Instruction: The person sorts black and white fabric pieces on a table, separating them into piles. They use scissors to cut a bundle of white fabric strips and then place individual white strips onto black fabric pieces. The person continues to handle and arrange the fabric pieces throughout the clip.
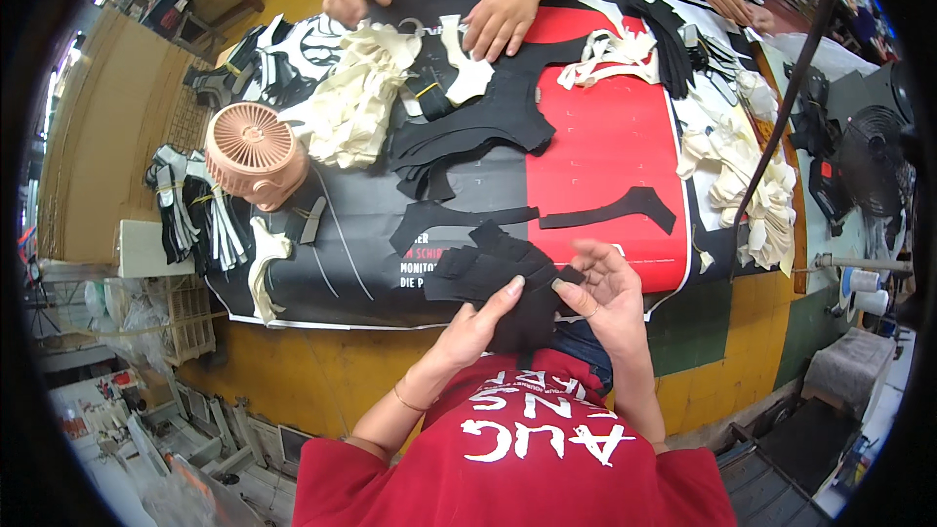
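black cloth bundle (pixel 485 271) | fans forward-left, nearer left hand (pixel 474 328) | i see that hand clamped on it, right hand (pixel 609 299) pinching right edge

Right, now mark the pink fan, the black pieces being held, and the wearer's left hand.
Pink fan (pixel 254 145), head view: round front grille.
Held black pieces (pixel 478 271), head view: fanned-out left part.
Wearer's left hand (pixel 473 329), head view: middle of the hand.

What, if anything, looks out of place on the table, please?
Some cream cloth lies by the near left edge of the red-and-black sheet, apart from the larger cream pile beside the pink fan, so it looks stray. Nothing looks clearly spilled or damaged.
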`<state>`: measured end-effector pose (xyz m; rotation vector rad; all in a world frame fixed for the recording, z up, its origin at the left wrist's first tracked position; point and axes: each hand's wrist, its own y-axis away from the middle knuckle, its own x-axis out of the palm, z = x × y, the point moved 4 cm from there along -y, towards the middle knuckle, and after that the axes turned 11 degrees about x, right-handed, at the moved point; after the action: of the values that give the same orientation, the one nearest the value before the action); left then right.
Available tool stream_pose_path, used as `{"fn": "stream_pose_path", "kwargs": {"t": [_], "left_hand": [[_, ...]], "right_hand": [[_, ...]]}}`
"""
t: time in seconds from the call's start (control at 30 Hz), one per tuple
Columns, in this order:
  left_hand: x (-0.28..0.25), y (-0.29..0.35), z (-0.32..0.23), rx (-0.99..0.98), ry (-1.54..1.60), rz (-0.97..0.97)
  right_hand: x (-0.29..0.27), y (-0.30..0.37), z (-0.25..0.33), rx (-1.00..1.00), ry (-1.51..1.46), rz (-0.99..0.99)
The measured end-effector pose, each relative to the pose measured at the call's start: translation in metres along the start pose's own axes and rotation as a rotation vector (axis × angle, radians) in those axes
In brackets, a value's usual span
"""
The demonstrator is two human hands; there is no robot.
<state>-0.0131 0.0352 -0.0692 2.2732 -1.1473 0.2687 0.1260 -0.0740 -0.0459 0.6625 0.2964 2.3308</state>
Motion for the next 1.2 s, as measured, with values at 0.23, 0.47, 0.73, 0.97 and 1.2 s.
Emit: {"fn": "stream_pose_path", "kwargs": {"t": [0.23, 0.47, 0.73, 0.97, 1.2], "left_hand": [[-0.011, -0.004, -0.011, 0.049, 0.283, 0.029], [-0.047, -0.002, -0.031, 0.349, 0.35, -0.316], [-0.025, 0.008, -0.026, 0.233, 0.308, -0.001], [-0.029, 0.015, -0.003, 0.225, 0.273, -0.224], [-0.098, 0.044, -0.029, 0.631, 0.594, -0.472]], "right_hand": [[-0.039, -0.007, 0.031, -0.081, 0.059, -0.059], [-0.106, -0.027, 0.037, -0.436, 0.321, -0.79], [-0.049, -0.006, 0.024, -0.592, 1.097, -0.79], [0.068, -0.002, -0.001, -0.236, 0.705, -0.02], [0.102, -0.057, 0.013, -0.434, 0.772, 0.101]]}}
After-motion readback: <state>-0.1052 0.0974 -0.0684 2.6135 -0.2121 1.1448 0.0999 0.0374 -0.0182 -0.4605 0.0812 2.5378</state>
